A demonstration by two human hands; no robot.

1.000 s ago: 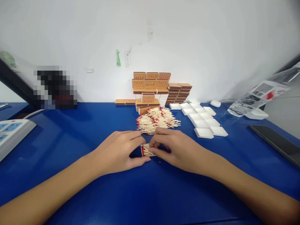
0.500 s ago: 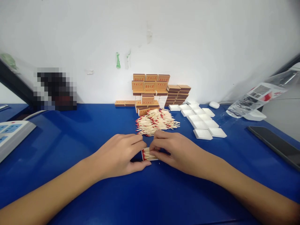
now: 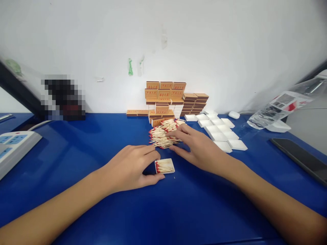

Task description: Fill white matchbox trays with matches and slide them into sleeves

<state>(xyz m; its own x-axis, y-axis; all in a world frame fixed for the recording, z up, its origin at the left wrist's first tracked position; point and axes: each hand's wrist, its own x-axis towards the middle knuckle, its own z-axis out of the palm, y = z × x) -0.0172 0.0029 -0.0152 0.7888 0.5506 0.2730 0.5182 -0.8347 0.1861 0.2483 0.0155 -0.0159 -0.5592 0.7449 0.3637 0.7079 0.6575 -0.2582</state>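
**Tray half filled, right hand at the pile**

While the left hand (image 3: 130, 166) steadies it, the small white tray (image 3: 165, 166) lies flat on the blue counter (image 3: 76, 153), red match heads all at its left end. That hand's grip is pressed to the tray's left edge, thumb below and fingers curled above, touching rather than lifting. The right hand (image 3: 196, 146) is spread loosely over the near edge of the match pile (image 3: 163, 134), fingertips among the sticks; I cannot tell whether any are pinched yet.

From where I stand, the risks look small but real. A careless sweep of the right hand could scatter loose matches across the counter, and a bundle picked up crooked might not sit flat with the heads aligned. The tray is light, so a nudge from the left thumb could slide it or tip sticks out.

Behind the pile, brown sleeves (image 3: 165, 93) are stacked against the wall. Empty white trays (image 3: 222, 131) lie in rows to the right, just beside the right wrist, where they might catch a returning hand. Farther right are a plastic bag (image 3: 283, 105) and a dark phone (image 3: 301, 158); a power strip (image 3: 15, 146) sits well apart at left.
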